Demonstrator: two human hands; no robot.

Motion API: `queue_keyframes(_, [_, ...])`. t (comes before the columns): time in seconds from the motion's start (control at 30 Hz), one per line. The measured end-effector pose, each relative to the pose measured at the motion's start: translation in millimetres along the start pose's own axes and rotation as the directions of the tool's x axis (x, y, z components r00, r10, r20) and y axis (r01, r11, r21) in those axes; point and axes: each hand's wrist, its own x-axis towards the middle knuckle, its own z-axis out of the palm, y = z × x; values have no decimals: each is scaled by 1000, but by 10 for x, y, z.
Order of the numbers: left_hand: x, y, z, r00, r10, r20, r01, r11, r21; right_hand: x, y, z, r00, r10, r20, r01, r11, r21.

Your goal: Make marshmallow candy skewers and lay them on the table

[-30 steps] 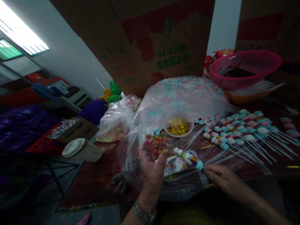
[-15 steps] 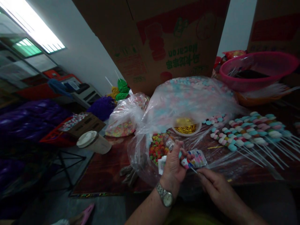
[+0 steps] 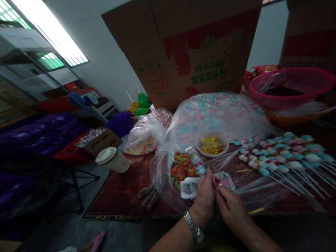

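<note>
My left hand, with a watch at its wrist, is closed around a wrapped candy skewer whose clear sleeve points up and left. My right hand is pinched against it at the lower end; what its fingers grip is hidden. Beyond the hands are gummy candies in a plastic bag, white printed packets, and a round tub of gold twist ties. To the right of my hands lies a stack of coloured labels.
Marshmallow skewers lie at right, below a pink basin. A big marshmallow bag fronts a cardboard box. A lidded cup and gloves are at left.
My right hand has moved in against my left. The skewer's wrapped part now shows above my left hand, and the printed piece near its stick is hidden. The camera view has shifted slightly.
</note>
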Motion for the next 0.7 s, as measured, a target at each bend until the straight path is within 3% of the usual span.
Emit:
queue_keyframes(0.1, [-73, 45, -59, 995, 71, 64, -80, 984, 161, 65, 0, -17, 1000, 10, -10, -10, 1000, 30])
queue_keyframes(0.17, [-175, 183, -163, 965, 91, 244, -179, 912, 368, 118, 0, -136, 1000, -1, -12, 1, 998, 59])
queue_keyframes(0.23, [-288, 417, -302, 880, 131, 456, -408, 699, 587, 165, -2, -333, 999, -11, 43, 9, 999, 46])
queue_keyframes(0.27, [-331, 559, -373, 854, 208, 478, -507, 546, 668, 182, -8, -447, 996, -16, 90, 14, 1000, 22])
queue_keyframes(0.3, [-358, 703, -438, 815, 379, 439, -567, 365, 738, 193, -20, -560, 989, -17, 148, 18, 1000, -7])
queue_keyframes(0.33, [-365, 836, -492, 740, 521, 426, -588, 193, 786, 199, -39, -665, 977, -19, 212, 27, 999, -32])
queue_keyframes(0.37, [-352, 945, -534, 669, 581, 464, -594, 42, 803, 199, -65, -754, 962, -29, 271, 43, 998, -46])
queue_keyframes(0.43, [-287, 1050, -576, 567, 529, 631, -663, -162, 731, 195, -125, -874, 934, -56, 353, 81, 995, -57])
queue_keyframes(0.47, [-246, 1040, -580, 558, 438, 705, -704, -200, 681, 195, -150, -903, 923, -72, 379, 104, 993, -65])
queue_keyframes(0.5, [-206, 993, -576, 558, 347, 754, -743, -196, 640, 196, -167, -914, 913, -85, 399, 126, 989, -79])
queue_keyframes(0.57, [-145, 830, -555, 596, 233, 768, -771, -100, 629, 209, -172, -895, 900, -104, 424, 180, 973, -144])
queue_keyframes(0.63, [-112, 649, -530, 682, 224, 696, -722, 54, 690, 225, -155, -842, 915, -172, 365, 280, 922, -268])
queue_keyframes(0.7, [-98, 522, -506, 782, 212, 587, -623, 232, 747, 233, -145, -771, 922, -329, 203, 386, 782, -490])
